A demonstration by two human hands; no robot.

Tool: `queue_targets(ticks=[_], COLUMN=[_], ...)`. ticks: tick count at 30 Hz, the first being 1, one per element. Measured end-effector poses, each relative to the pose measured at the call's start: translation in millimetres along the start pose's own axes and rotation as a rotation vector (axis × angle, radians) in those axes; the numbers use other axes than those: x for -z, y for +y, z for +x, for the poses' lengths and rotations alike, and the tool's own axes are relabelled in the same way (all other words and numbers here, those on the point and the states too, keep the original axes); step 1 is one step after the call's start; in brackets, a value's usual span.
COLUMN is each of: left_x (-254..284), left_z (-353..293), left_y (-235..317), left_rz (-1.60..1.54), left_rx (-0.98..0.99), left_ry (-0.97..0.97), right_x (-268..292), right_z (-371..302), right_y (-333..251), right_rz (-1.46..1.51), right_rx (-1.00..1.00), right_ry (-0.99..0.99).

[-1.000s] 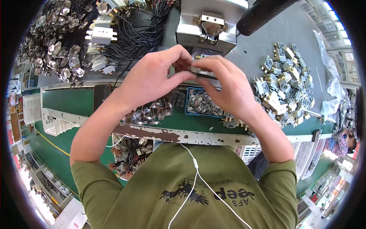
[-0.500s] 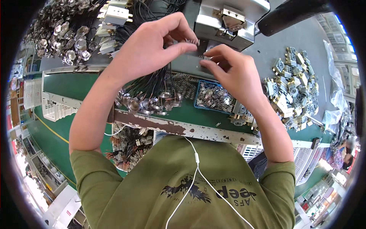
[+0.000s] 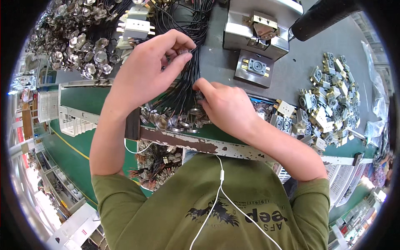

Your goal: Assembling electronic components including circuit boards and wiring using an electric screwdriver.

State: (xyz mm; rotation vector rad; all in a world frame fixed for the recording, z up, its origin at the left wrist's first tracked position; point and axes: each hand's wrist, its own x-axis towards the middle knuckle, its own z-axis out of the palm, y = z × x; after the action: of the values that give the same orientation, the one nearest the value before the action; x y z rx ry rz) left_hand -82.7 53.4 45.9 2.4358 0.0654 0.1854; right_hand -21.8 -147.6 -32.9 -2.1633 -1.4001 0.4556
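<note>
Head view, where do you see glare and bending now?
All in the head view: washed-out patches near the left and right rims; highlights on shiny silver round metal cups; chipped white table edge bowing; black filling the corners.

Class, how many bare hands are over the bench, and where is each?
2: the left hand, holding springs, near the black wires; the right hand, lower in view, beside the metal cups.
</note>
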Motion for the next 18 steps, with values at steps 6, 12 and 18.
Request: queue_targets(ticks=[6,12,18], left_x=[0.6,-32.2,-44.4], left_z=[-6.2,16.5,41.7], left_y=[2.4,-11.6,-39.6], left_rz=[0.032,0.459,0.544], left_rx=[-0.030,-0.535,-0.599], left_ry=[0.019,0.132,0.203], right_x=[14.4,79.1,69.0], right_z=[-5.2,-0.6,-51.8], right_y=[-4.2,4.6,-14.9], right_rz=[0.223,0.830,1.105], right_rx=[0.014,-0.408,-0.599], right_ry=[0.265,-0.204,-0.204])
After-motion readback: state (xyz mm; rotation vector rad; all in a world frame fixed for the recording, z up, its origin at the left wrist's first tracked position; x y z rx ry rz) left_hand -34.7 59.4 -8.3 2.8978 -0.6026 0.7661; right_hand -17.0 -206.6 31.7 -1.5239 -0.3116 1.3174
